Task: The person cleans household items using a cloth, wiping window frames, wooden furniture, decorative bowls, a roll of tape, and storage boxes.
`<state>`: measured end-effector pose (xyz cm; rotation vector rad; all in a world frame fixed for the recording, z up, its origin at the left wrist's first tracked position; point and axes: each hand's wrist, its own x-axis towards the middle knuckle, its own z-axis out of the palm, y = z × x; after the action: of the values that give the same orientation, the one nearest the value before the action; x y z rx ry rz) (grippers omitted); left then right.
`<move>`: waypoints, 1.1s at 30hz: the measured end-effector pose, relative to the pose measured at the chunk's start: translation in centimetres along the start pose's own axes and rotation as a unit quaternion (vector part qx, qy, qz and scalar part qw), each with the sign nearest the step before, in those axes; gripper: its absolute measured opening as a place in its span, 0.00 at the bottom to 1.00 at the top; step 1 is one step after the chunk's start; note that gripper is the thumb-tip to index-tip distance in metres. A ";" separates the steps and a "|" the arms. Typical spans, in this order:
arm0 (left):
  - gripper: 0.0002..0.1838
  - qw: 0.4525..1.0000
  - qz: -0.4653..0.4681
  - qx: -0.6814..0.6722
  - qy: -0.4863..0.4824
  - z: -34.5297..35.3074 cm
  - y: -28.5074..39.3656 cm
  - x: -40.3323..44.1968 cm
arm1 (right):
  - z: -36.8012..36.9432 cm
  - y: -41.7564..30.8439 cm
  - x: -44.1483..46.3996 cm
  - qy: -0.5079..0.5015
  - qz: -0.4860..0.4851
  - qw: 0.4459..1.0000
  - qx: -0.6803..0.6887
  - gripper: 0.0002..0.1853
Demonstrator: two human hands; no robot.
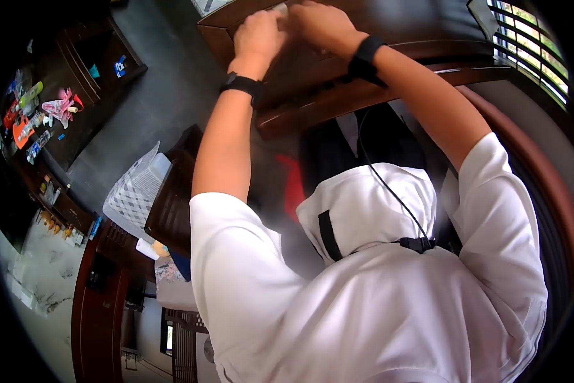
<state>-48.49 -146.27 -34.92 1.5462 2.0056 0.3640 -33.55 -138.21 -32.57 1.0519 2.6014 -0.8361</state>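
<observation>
My left hand (259, 37) is closed, with its fingers bent round at the top edge of the view. Close beside it is my right hand (325, 27), also closed, its fingertips smeared by motion and partly cut off. A small pale thing (281, 9) shows at the fingers of my left hand, too little of it to name. Both hands are over a dark wooden table (293, 73). Each wrist wears a black band.
On the left, a dark table (86, 121) bears bottles, a pink plastic bag (60, 107) and an orange bag (22, 131). A checked cloth (130, 195) lies by a wooden chair. At upper right is a barred window (531, 48).
</observation>
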 end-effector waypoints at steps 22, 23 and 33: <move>0.26 0.999 -0.011 -0.040 -0.013 1.8 11.1 -14.2 | -0.5 1.1 -15.1 0.010 -0.108 0.991 0.083 0.20; 0.20 0.999 -0.006 -0.037 0.033 3.3 12.4 -13.7 | -1.2 2.1 -15.7 0.021 -0.106 0.992 0.065 0.22; 0.24 0.988 -0.070 -0.113 0.079 3.9 13.2 -15.5 | 0.1 1.4 -17.4 0.105 -0.078 0.991 0.035 0.25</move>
<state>-33.20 -157.61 -26.62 1.2647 2.0958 0.6496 -20.02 -147.35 -26.46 1.0149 2.8811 -0.9023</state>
